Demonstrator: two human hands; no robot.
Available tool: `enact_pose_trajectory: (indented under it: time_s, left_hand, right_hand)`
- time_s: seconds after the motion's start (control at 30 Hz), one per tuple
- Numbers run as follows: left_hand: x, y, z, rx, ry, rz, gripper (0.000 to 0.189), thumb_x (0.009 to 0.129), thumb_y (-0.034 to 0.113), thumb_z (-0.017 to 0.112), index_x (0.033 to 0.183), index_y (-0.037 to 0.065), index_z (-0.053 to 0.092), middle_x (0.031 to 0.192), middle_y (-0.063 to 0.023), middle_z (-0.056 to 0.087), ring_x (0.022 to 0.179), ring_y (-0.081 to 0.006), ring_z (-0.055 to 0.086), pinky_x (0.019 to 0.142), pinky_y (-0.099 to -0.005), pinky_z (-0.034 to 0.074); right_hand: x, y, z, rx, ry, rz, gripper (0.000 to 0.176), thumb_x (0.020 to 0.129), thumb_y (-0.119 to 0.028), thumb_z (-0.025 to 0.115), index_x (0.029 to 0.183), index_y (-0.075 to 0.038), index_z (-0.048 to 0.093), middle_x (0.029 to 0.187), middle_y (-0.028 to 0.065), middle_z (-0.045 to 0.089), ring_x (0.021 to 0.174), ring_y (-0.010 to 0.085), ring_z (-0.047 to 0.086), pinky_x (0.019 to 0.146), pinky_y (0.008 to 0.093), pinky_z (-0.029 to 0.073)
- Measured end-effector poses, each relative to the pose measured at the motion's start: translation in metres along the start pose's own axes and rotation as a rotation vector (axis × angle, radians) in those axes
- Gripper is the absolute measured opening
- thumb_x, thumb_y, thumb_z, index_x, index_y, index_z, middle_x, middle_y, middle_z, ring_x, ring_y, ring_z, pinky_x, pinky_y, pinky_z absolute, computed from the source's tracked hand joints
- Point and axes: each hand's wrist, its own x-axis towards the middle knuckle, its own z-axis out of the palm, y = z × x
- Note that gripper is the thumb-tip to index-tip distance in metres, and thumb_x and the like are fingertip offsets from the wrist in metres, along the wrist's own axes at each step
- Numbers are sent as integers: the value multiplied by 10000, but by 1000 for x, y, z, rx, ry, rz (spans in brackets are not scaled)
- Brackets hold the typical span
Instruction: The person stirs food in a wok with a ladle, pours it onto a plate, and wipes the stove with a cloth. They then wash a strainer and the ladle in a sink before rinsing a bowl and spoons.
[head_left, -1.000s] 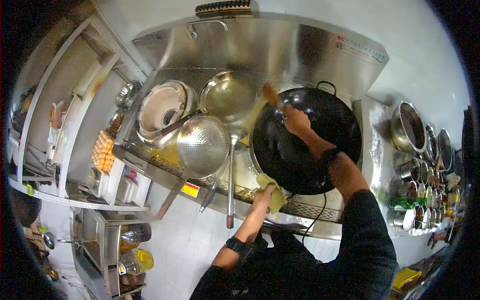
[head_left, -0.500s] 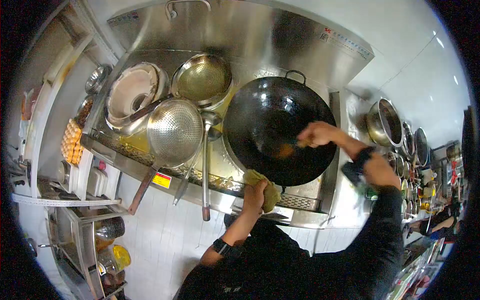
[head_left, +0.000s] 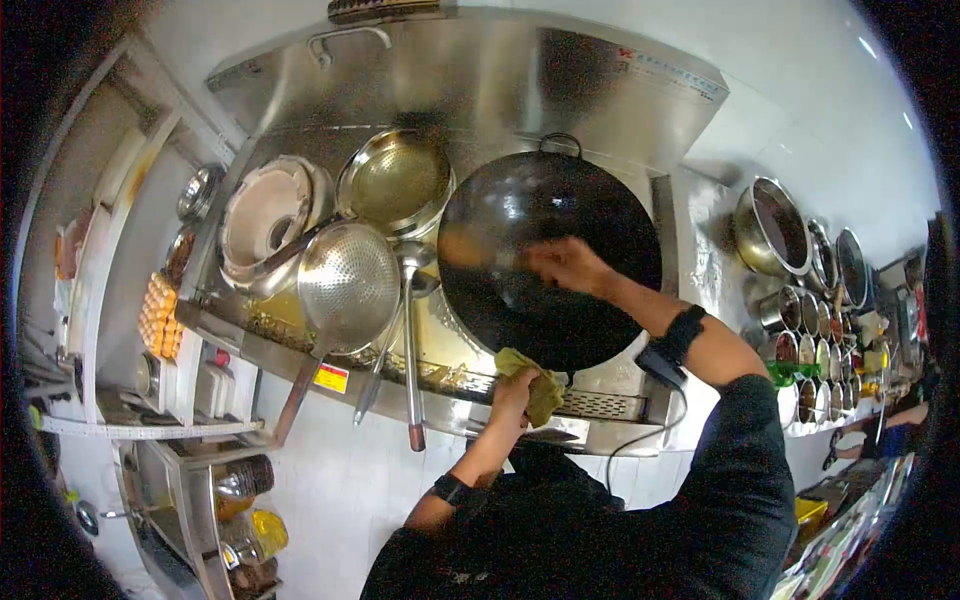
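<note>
A large black wok (head_left: 600,220) sits on the steel range, its loop handle at the far side. Over its inside, my right hand (head_left: 570,264) is closed on what looks like a wok brush (head_left: 466,248), whose brown end is smeared by motion near the wok's left wall. My left hand (head_left: 514,392) grips a folded yellow-green cloth (head_left: 542,400) right at the wok's near rim. Left of the wok lie a perforated strainer (head_left: 348,275) with a wooden handle and a long-handled ladle (head_left: 412,340).
Behind the strainer stand a second strainer (head_left: 400,180) over a pot and a round burner opening (head_left: 265,220). At the right are a steel pot (head_left: 770,225) and several seasoning containers (head_left: 810,350). A shelf with eggs (head_left: 160,315) is at the left.
My right hand has swept left across the wok with the brush, whose brown end is now near the left wall. My left hand stays at the near rim with the cloth.
</note>
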Motion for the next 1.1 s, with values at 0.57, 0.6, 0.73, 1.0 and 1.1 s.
enact_pose_trajectory:
  time_s: [0.57, 0.6, 0.73, 1.0, 1.1]
  left_hand:
    - [-5, -35, 23, 72, 26, 213, 246, 832, 233, 553, 807, -11, 556, 706, -65, 580, 573, -194, 599, 477, -304, 474]
    - [-6, -29, 24, 66, 7, 222, 248, 836, 239, 554, 806, -7, 557, 702, -64, 579, 566, -193, 598, 471, -305, 474]
    - [-15, -15, 20, 165, 69, 201, 254, 853, 250, 565, 872, -2, 546, 751, -80, 597, 616, -194, 610, 510, -322, 504]
    - [-29, -1, 22, 209, 124, 196, 397, 820, 279, 612, 1063, -10, 488, 904, -111, 597, 727, -235, 605, 622, -359, 515]
    - [-21, -3, 10, 232, 130, 197, 307, 822, 308, 588, 902, 21, 514, 691, -48, 550, 489, -157, 502, 409, -290, 373]
  right_hand:
    - [-54, 10, -26, -157, -481, 79, 255, 822, -201, 504, 1021, -131, 645, 865, 93, 659, 758, 228, 645, 639, 361, 519]
    - [-53, 32, -36, -398, -450, 150, 261, 826, -190, 501, 1041, -137, 640, 878, 93, 658, 788, 227, 642, 647, 358, 517]
    - [-25, 51, -94, -1042, 237, 469, 273, 832, -126, 461, 1051, -140, 623, 935, 123, 645, 839, 287, 634, 671, 387, 521]
    - [-3, 59, -12, -383, -83, -308, 250, 863, -356, 502, 974, -171, 628, 819, 94, 660, 725, 237, 640, 612, 377, 503]
    - [-26, 63, -16, -608, -241, 190, 211, 839, -246, 512, 997, -146, 610, 840, 106, 648, 744, 256, 632, 588, 398, 498]
